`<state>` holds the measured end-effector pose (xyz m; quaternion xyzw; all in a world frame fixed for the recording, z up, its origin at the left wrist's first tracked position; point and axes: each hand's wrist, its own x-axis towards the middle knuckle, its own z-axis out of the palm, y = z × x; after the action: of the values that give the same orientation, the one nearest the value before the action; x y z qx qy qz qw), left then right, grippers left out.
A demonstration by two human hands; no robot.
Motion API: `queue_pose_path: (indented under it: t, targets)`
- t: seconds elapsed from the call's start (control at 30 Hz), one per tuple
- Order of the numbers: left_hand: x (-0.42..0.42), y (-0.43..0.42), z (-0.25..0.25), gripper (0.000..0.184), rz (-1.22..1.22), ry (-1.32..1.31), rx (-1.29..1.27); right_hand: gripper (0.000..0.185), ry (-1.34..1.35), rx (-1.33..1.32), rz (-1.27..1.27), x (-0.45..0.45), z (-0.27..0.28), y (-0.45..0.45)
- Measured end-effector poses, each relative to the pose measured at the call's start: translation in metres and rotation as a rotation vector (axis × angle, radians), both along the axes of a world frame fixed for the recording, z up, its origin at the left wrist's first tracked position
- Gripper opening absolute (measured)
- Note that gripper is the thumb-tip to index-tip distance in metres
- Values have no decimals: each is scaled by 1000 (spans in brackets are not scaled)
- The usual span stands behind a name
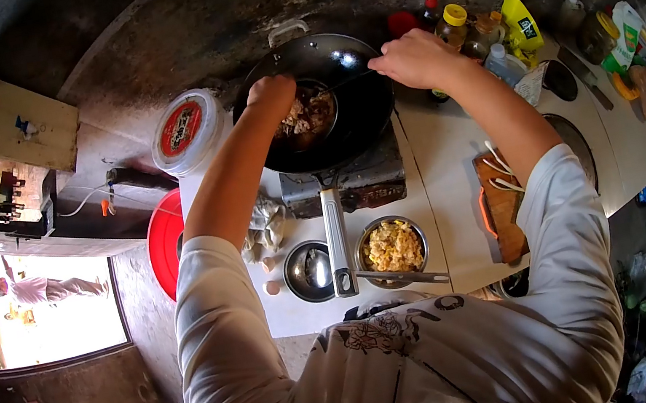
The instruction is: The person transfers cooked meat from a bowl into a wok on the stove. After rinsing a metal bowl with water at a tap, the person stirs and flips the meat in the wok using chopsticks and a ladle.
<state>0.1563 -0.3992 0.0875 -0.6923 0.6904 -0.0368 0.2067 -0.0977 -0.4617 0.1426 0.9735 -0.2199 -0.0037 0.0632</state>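
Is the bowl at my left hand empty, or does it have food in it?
It has food in it: brown, chunky pieces show inside the bowl.

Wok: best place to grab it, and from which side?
Likely the long handle of the wok, from the near side: it juts straight toward the wearer, while the small loop sits at the far rim.

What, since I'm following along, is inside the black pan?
A bowl of brown, chunky food shows within the pan; whether resting or held, I can't tell. The pan's surface beneath is covered.
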Motion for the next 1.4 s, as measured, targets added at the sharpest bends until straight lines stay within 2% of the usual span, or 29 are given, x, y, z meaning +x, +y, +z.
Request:
queue_pose_path:
  t: [0.07,0.5,0.8,0.9,0.97,1.03,1.1,1.13,1.33,1.4]
  targets:
    - [1,-1,-1,21,-31,-26,15,18,66,-46,1,1,3,4]
    - [4,-11,11,24,26,4,-18,31,41,-183,1,-13,-2,18]
    - [-4,-18,17,37,3,62,66,31,89,-190,-60,-32,-4,28]
    - [0,-25,12,39,-2,85,-8,33,66,-182,-45,-37,-9,30]
    - [-1,-29,13,56,90,39,-83,33,119,-211,-25,-38,-22,31]
    - [3,-28,21,53,59,-27,-114,32,129,-180,-32,-39,-22,40]
    - [6,-28,27,35,98,-57,-292,31,162,-181,-30,-40,-24,44]
    - [12,-28,25,33,68,-79,-341,31,161,-185,-26,-41,-22,45]
    - [20,-23,43,32,126,-55,-511,32,84,-125,-101,-56,-5,57]
    - [19,-15,54,31,109,-88,-536,32,-103,-68,-185,-61,-1,62]
